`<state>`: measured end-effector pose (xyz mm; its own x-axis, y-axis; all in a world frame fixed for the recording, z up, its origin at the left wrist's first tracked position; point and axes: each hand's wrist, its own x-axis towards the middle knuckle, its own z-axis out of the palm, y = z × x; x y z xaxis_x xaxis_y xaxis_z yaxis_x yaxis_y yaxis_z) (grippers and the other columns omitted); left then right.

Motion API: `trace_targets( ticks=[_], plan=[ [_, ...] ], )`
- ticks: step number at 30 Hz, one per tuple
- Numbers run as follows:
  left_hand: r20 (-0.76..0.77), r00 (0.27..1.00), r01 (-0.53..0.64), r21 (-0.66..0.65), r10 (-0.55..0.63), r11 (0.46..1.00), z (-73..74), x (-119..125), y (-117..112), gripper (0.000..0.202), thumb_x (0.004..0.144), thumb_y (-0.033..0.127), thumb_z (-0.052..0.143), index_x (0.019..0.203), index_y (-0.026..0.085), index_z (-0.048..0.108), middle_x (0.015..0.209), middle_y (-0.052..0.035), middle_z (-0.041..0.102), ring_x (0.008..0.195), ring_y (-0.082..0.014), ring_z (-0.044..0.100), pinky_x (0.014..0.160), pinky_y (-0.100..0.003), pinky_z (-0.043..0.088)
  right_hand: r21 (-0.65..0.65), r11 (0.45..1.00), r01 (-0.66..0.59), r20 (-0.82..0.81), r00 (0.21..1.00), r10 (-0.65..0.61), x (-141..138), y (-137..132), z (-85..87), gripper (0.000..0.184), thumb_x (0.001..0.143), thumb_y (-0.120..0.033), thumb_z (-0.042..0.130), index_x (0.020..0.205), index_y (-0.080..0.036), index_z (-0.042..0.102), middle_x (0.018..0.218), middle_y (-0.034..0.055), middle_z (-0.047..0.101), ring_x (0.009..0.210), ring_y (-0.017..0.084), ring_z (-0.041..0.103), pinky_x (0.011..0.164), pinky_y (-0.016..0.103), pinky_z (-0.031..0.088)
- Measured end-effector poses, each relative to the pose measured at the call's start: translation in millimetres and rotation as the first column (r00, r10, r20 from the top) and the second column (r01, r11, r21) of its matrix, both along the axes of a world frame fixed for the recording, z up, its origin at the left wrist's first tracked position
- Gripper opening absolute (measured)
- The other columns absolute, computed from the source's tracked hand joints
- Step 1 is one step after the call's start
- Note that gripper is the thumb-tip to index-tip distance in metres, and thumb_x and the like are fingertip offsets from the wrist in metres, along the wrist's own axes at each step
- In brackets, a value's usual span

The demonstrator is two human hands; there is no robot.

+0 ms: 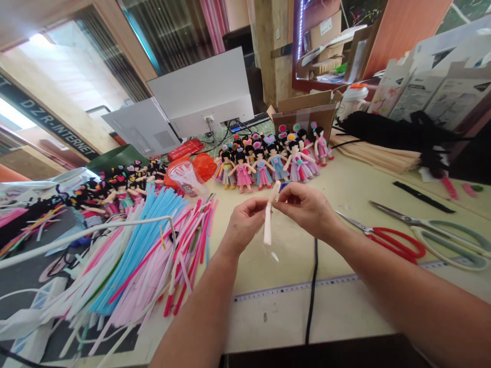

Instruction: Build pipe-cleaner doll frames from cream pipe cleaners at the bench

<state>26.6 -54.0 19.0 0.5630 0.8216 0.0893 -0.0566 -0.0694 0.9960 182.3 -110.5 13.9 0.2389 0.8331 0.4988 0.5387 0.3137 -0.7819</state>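
Surface: pale and crowded, running out to every side of the hands (pixel 356 184); clock directions here are read from the hands as the dial's centre.
Monitor: back turned this way, at 11 o'clock (pixel 203 87).
Fuzzy sticks: a loose spread of blue, pink, white and red lengths, at 8 to 9 o'clock (pixel 130 255).
Dolls: a close standing group in coloured dresses, at 12 o'clock (pixel 276 164).
Scissors with pale green handles: lying at 3 o'clock, well apart from the hands (pixel 412 221).
Scissors with red handles: nearer, between 3 and 4 o'clock, not in use (pixel 378 234).
Measuring tape: along the near part of the surface, around 5 to 6 o'clock (pixel 291 288).
Right hand: fingers narrow, pinching at the pale piece's upper middle from its 3 o'clock side (pixel 307 207).
Left hand: thumb and fingers pinched on the piece from its 9 o'clock side (pixel 249 220).
Pale piece: soft and slim, between the two hands above the surface, upper end leaning toward 1 o'clock, lower end hanging toward 6 (pixel 267 230).
White scrap: on the surface at 6 o'clock, just below the piece (pixel 274 256).
Step in hand: seemingly shaping or joining the piece at its middle; the fingers hide the exact spot.
Next move calls for: probably a steady left pinch and small, careful right fingertip work.
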Motion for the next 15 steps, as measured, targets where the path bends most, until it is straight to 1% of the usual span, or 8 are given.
trace_targets(
  ticks=[8, 15],
  plan=[
    [0.007, 1.000, 0.009, 0.023, -0.009, 1.000, 1.7, 0.9, -1.6, 0.026, 0.066, 0.035, 0.077, 0.084, 0.016, 0.073, 0.077, -0.0038, 0.070, 0.073, -0.0139, 0.060, 0.072, -0.027, 0.047, -0.067, 0.997, -0.026, -0.076, 0.997, 0.021, -0.1, 1.6, -0.7, 0.021, 0.075, -0.032, 0.066, 0.066, -0.019, 0.052, 0.058, -0.0044, 0.050, 0.054, 0.010, 0.042, 0.051, 0.024, 0.033],
    [-0.021, 1.000, -0.021, 0.015, 0.021, 1.000, 9.7, 1.4, -8.0, 0.022, 0.066, 0.031, 0.076, 0.082, 0.017, 0.074, 0.077, -0.0036, 0.070, 0.071, -0.0144, 0.059, 0.067, -0.027, 0.046, -0.082, 0.997, -0.013, -0.064, 0.998, 0.008, -0.3, 1.1, 0.6, 0.020, 0.075, -0.031, 0.065, 0.065, -0.019, 0.052, 0.058, -0.0048, 0.049, 0.054, 0.009, 0.041, 0.051, 0.024, 0.032]
  ],
)
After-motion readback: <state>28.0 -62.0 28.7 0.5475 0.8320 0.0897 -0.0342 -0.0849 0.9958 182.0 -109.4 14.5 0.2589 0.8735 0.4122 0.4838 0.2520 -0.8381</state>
